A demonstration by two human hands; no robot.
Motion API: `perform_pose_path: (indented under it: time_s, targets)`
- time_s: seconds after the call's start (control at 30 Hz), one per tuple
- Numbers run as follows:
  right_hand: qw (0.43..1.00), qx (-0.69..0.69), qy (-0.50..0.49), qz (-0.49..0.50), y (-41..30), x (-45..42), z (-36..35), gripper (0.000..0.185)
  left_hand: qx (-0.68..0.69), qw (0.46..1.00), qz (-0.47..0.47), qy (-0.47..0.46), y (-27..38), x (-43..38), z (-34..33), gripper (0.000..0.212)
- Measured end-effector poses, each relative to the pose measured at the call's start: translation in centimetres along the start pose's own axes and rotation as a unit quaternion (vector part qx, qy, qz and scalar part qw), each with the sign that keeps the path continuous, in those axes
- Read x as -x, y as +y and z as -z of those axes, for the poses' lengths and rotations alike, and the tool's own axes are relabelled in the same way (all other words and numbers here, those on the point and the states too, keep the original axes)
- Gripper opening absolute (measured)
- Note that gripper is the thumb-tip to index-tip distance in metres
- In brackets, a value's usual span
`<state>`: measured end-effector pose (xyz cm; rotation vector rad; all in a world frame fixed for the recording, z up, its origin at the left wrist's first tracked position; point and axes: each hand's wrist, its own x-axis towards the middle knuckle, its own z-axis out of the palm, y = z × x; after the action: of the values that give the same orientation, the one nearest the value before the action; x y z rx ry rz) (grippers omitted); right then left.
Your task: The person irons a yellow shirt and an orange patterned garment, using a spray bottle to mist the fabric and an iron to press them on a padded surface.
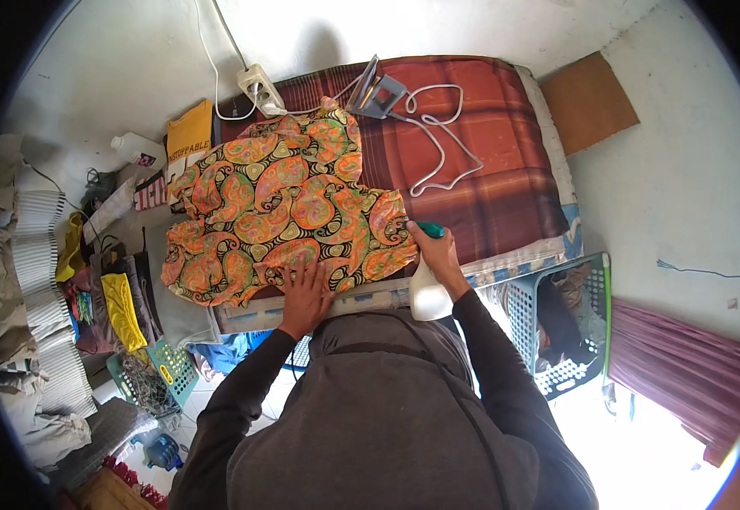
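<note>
An orange paisley-patterned garment (293, 204) lies spread and wrinkled over the left part of a padded table covered with a red-brown plaid cloth (472, 159). My left hand (306, 296) rests on the garment's near edge with its fingers spread. A white spray bottle (430, 296) with a green head is gripped in my right hand (437, 255), beside the garment's right corner. Its nozzle points towards the fabric. Beyond the garment, a grey clothes iron (376, 92) stands on its heel, and its white cord (446, 140) loops across the plaid cloth.
A power strip (260, 89) with plugs lies at the back, against the wall. Folded yellow cloth (189, 134) and a white plastic bottle (138, 150) sit at the left. A laundry basket (526, 319) holding clothes stands at the table's right front. Clothes hang on the left near a yellow cloth (124, 312).
</note>
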<state>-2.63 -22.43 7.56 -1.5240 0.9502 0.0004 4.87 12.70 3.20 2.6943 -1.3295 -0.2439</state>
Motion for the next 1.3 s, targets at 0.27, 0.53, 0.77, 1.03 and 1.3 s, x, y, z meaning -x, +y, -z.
perform_pose_path:
  time_s: [0.27, 0.53, 0.77, 1.03, 1.3]
  targets:
    - [0.986, 0.108, -0.126, -0.001, -0.7, 2.1, 1.2, 0.052, 0.113, 0.989, 0.021, 0.092, -1.5, 2.0, -0.3, 0.032]
    - [0.987, 0.122, -0.101, 0.004, -2.1, 1.2, 1.0, 0.049, 0.13, 0.979, 0.017, 0.156, 0.7, -0.9, 0.3, 0.03]
    - [0.987, 0.116, -0.012, 0.107, -3.5, -2.6, 1.1, 0.052, 0.161, 0.973, -0.003, 0.167, 3.3, -9.0, 0.9, 0.034]
    - [0.991, 0.091, -0.023, 0.099, -6.0, -4.0, 7.4, 0.044, 0.035, 0.993, -0.037, 0.107, 2.5, -19.0, -1.5, 0.047]
    - [0.895, -0.059, 0.263, 0.356, -8.7, -14.1, 22.0, 0.03, 0.028, 0.994, -0.023, 0.1, 2.9, -19.5, -0.6, 0.051]
